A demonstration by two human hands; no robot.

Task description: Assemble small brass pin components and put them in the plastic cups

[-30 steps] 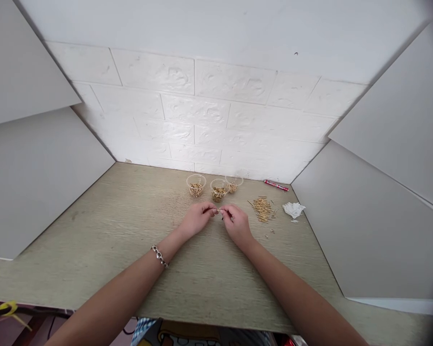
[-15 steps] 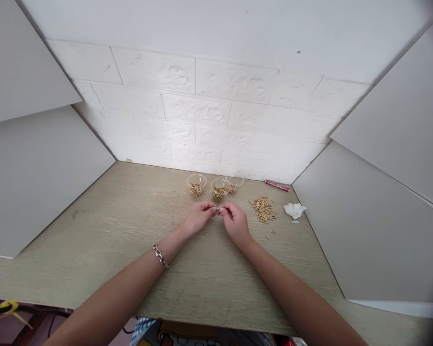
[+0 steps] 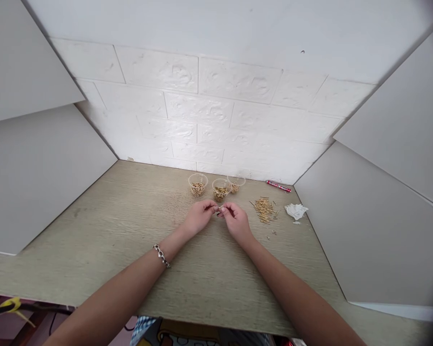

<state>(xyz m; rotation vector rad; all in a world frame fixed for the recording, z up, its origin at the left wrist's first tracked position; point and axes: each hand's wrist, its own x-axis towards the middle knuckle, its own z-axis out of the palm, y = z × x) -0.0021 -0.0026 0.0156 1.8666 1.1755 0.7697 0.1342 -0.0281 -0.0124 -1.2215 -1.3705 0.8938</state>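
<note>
My left hand [image 3: 201,216] and my right hand [image 3: 235,220] meet fingertip to fingertip above the middle of the table, both pinched closed. Between the fingertips shows a tiny piece, too small to name; which hand bears it I cannot tell. Just beyond them stands a clear cup [image 3: 221,190] holding small gold-coloured pieces. A second clear cup [image 3: 197,185] with small pieces is to its left, and a third [image 3: 235,184] sits behind to the right. To the right of my right hand lies a pile of thin gold-coloured pins [image 3: 264,210].
A red pen [image 3: 279,186] lies near the wall at the back right. Crumpled white tissue [image 3: 296,211] rests by the right panel [image 3: 375,230]. Tiny bits [image 3: 273,232] lie below the pin pile. Grey panels flank the table [image 3: 111,226] on both sides.
The view has shifted slightly. My hands stay together at the same place, with only a small shift of the fingers around the tiny piece.
</note>
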